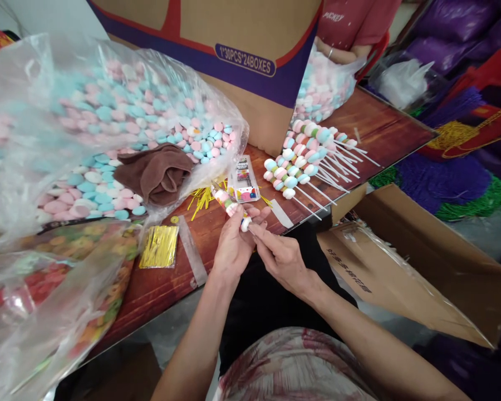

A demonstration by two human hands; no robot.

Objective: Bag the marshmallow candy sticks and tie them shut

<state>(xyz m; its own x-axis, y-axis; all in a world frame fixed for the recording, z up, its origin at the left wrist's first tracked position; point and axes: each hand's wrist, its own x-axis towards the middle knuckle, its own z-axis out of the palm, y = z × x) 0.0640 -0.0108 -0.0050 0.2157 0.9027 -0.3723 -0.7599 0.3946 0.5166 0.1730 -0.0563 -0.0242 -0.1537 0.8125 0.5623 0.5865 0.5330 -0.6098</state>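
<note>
My left hand (234,245) is wrapped around a marshmallow skewer (222,197) that seems to be in a printed clear wrapper; its top points away from me. At the skewer's near end, by a white piece, the fingers of my right hand (281,259) are pinched together, and what lies between them is hidden. Just beyond my hands are a stack of printed clear bags (245,181) and loose gold twist ties (202,199). Further right, many marshmallow skewers (294,167) lie piled with white sticks toward the table edge.
A big clear bag of pastel marshmallows (104,114) fills the left, a brown cloth (154,174) on it. Nearer lie a gold tie pack (159,247) and bagged gummy rings (108,301). A large carton (250,106) stands behind; an open box (401,267) sits right. Another person (354,28) sits beyond.
</note>
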